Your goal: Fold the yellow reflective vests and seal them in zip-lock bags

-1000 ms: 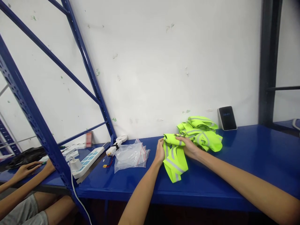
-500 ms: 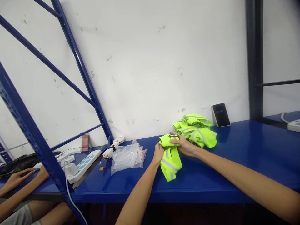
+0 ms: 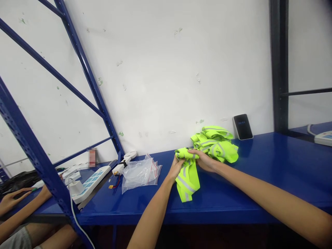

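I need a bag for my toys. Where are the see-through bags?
In the head view, the see-through bags lie on the blue bench, just left of the left hand gripping the yellow vest.

Small object near desk's back left corner showing pixelated, unidentifiable. Phone at desk's back edge: screen text coming out too small to read. Power strip running off picture's right edge. Co-worker's hand and black bag getting cut by left edge. Vest roll hiding fingertips of left hand. Palm of right hand facing down, unseen.
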